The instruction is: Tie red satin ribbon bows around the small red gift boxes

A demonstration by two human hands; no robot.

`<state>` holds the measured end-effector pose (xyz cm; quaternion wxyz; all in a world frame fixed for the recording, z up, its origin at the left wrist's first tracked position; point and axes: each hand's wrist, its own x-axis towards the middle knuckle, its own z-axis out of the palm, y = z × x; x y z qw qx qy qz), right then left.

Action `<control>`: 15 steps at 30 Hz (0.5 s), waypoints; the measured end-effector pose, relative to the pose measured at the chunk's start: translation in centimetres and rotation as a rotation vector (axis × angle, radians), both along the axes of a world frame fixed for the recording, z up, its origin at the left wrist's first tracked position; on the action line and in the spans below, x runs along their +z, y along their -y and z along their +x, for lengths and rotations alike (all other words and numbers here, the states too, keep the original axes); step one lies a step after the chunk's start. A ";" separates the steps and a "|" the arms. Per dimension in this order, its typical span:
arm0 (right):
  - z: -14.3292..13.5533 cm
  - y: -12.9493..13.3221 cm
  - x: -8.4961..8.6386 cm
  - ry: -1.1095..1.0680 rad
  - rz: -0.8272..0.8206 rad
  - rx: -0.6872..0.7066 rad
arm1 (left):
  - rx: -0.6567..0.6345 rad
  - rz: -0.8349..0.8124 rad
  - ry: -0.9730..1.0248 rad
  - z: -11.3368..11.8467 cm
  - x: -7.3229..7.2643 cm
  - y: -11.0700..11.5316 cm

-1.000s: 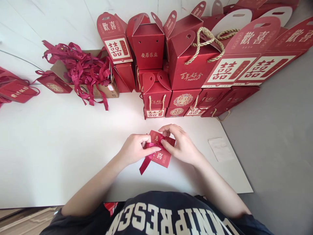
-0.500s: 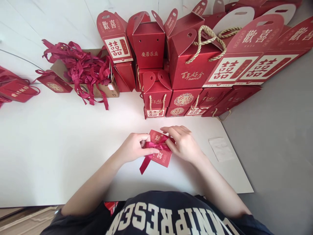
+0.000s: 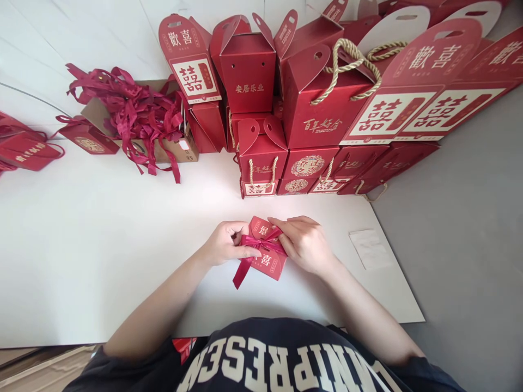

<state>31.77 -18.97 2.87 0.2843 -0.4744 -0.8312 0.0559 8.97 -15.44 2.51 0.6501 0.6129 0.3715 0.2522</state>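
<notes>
A small red box with pale lettering lies between my hands above the white table. A dark pink ribbon is tied in a bow across its top, one tail hanging down at the left. My left hand is closed on the bow's left side, thumb resting on the ribbon. At the box's right edge, my right hand pinches the ribbon's right part between thumb and fingers.
Stacked red gift boxes with rope handles stand at the back right. A cardboard box heaped with ribbons sits back left, beside a red box. White paper lies on the table at right.
My right hand has shifted slightly down, its fingers now closer together on the ribbon. The bow's right part looks pulled out straighter.
</notes>
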 end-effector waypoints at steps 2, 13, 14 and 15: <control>-0.1 0.0 0.0 -0.008 0.012 -0.007 | 0.019 -0.039 0.066 0.0 -0.6 0.0; -0.3 0.0 -0.6 -0.025 0.031 -0.101 | 0.384 -0.301 0.504 2.0 -2.3 1.7; -0.3 0.0 -0.7 -0.031 0.029 -0.101 | 0.405 -0.315 0.521 2.0 -2.4 1.7; -0.3 0.0 -0.7 -0.038 0.023 -0.099 | 0.412 -0.313 0.521 2.1 -2.4 1.7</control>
